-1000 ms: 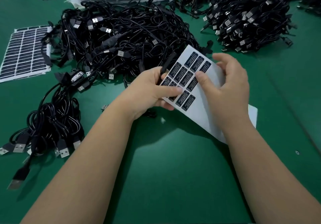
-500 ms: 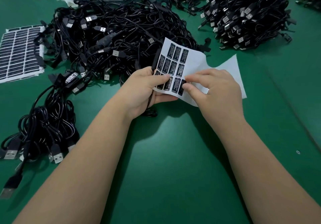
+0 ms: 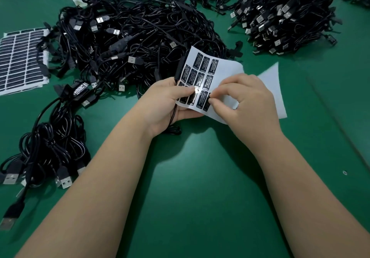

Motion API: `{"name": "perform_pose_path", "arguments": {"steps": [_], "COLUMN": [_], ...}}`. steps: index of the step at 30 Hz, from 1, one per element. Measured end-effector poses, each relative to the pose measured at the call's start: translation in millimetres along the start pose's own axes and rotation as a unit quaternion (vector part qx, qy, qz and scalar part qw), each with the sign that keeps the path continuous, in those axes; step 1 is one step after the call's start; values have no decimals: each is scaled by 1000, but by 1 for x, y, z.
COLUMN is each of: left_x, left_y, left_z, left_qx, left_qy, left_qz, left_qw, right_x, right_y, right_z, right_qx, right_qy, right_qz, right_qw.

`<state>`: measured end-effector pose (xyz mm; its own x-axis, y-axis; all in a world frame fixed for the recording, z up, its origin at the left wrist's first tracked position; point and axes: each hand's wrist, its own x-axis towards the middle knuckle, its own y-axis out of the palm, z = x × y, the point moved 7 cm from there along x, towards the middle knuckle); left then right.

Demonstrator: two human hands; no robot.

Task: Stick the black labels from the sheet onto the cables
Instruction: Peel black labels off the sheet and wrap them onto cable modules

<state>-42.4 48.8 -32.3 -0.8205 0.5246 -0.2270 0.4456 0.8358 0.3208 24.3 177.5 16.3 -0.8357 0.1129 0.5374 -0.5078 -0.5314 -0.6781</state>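
Left hand (image 3: 170,101): holds the sticker sheet (image 3: 228,73) with its thumb on top, and a thin black cable (image 3: 181,67) behind it.
Right hand (image 3: 246,99): pinches one black sticker (image 3: 207,102) at the sheet's edge.
Big cable pile (image 3: 136,37): just past the left hand.
Small cable bunch (image 3: 50,149): left of the left arm.
Full sticker sheet (image 3: 20,57): far left.

Two bare forearms are showing, reaching in from the near edge. No sleeve is covering either one as far as the frame's edge; both are uncovered from elbow region to wrist. The left hand (image 3: 168,101) and the right hand (image 3: 248,101) are wearing no gloves, rings, watch or bands. The fingernails that are showing are looking short and unpainted.
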Motion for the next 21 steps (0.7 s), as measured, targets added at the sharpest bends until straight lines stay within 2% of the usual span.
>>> {"name": "perform_pose_path", "arguments": {"steps": [7,14,21], "left_x": [0,1,1], "left_y": [2,2,2], "left_z": [1,2,-1], "left_qx": [55,60,56], "left_qy": [6,3,1], "left_qz": [-2,-19,-24], "left_qw": [998,998,998], "right_x": [1,0,0], "right_y": [4,1,3], "right_z": [-10,-4,-7], "right_qx": [-2,-1,7], "right_qy": [37,9,29], "right_qz": [42,19,27], "right_qw": [998,1000,999]}}
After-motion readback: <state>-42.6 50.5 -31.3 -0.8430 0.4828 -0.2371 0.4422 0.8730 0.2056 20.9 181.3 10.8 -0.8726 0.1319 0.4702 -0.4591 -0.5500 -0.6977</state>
